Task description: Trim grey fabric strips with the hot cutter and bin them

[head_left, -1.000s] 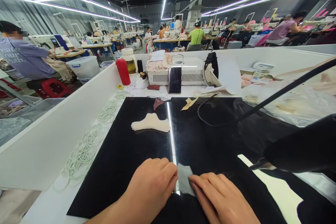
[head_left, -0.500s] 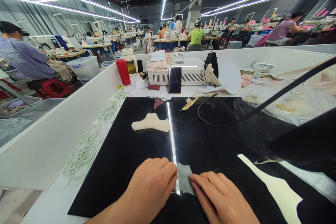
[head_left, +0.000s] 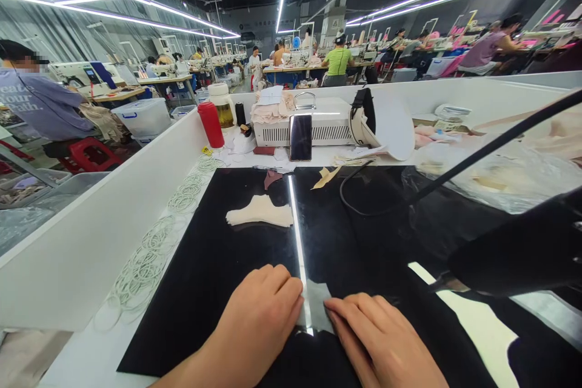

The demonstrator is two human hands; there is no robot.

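Note:
A small grey piece of thin sheet material [head_left: 321,303] lies low over the glossy black board [head_left: 236,315], between my two hands. My left hand [head_left: 261,315] is closed at its left edge, the fingertips curled under and partly hidden. On the right edge, the thumb and forefinger of my right hand [head_left: 379,330] pinch the same piece. Farther up the board rests a stack of cream cut fabric pieces [head_left: 260,212]. To the right of my right hand lies a pale shaped piece [head_left: 482,321], partly covered by a black tool with a metallic tip [head_left: 513,251].
Light green elastic loops [head_left: 145,260] line the left side beside a white wall. A phone [head_left: 301,137] leans against a white vented machine [head_left: 327,127] at the back, near a red bottle [head_left: 211,125]. A black cable [head_left: 491,148] arches across the right, above plastic bags [head_left: 495,179].
The black tool at the right has come further into view, its tip now over the pale piece. Both hands stay at the grey piece, and the view has shifted slightly.

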